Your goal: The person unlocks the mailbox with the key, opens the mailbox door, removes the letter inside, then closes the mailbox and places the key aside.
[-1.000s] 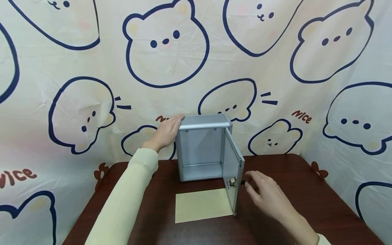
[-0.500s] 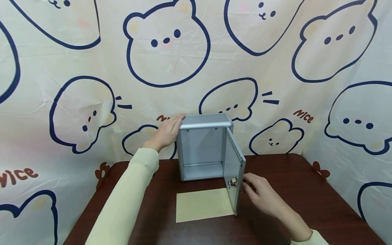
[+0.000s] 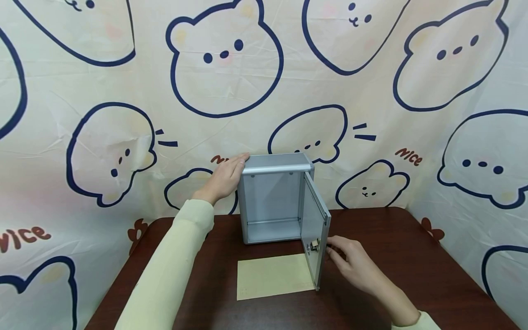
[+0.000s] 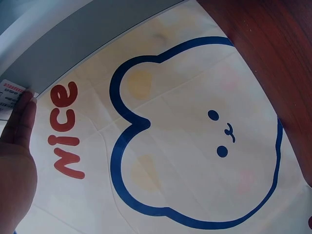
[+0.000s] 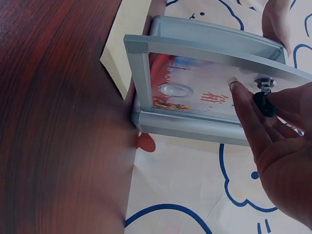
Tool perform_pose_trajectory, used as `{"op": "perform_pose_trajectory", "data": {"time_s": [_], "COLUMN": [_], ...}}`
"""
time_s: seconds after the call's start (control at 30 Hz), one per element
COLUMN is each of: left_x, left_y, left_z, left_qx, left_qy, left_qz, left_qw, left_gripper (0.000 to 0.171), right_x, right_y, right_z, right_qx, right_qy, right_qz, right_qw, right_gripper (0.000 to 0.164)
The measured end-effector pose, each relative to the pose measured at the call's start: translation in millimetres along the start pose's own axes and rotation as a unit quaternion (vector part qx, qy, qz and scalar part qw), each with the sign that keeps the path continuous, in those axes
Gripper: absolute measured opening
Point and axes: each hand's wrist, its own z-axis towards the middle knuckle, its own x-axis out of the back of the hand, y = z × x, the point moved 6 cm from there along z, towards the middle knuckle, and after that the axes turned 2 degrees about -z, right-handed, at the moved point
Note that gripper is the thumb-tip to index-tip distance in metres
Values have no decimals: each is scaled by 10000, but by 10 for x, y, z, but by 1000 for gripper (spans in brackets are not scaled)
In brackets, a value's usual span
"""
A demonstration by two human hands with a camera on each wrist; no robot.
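A small grey metal box (image 3: 272, 201) stands on the table, its door (image 3: 315, 224) swung wide on the right side. My left hand (image 3: 224, 178) rests with extended fingers on the box's upper left corner; in the left wrist view its fingertips (image 4: 30, 97) lie by a white label (image 4: 10, 95). On the door's outer face a black-headed key (image 5: 264, 104) sits in a round silver lock (image 5: 265, 82). My right hand (image 3: 354, 263) holds the key, while one fingertip touches the printed door panel (image 5: 195, 83). The lock's back (image 3: 315, 245) shows inside the door.
A pale yellow sheet (image 3: 272, 277) lies on the dark wooden table (image 3: 214, 316) before the box, its right edge meeting the door's lower part. A cloth backdrop (image 3: 222, 91) with cartoon bears hangs behind and at both sides.
My right hand has moved left to the door and its fingers have closed in on the key. The left hand and the box have stayed in place.
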Motion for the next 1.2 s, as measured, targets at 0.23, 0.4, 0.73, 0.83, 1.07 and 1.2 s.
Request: {"op": "perform_pose_trajectory", "data": {"time_s": [0.23,0.4,0.73,0.83,1.07,1.2], "left_x": [19,24,18,14,1,-3], "left_y": [4,11,-15,-23,-14,-8], "left_z": [0,0,-2,0,-4,-7], "left_qx": [-21,8,13,20,45,31], "left_qy": [48,36,1,-6,-43,-56], "left_qz": [-24,-21,-2,-4,-25,4], "left_qw": [10000,10000,10000,10000,10000,10000], "left_gripper": [55,55,57,57,55,55], "right_x": [-13,-19,-46,-57,-91,-107], "right_y": [-5,-18,-23,-27,-46,-81], "right_z": [9,19,3,3,15,16], "right_qx": [-27,-71,-139,-99,-54,-57], "right_qy": [-51,-20,51,68,-48,-46], "right_qz": [171,121,181,160,102,-24], "right_qw": [9998,9999,9997,9998,9999,10000], "right_gripper": [25,25,26,26,25,24]}}
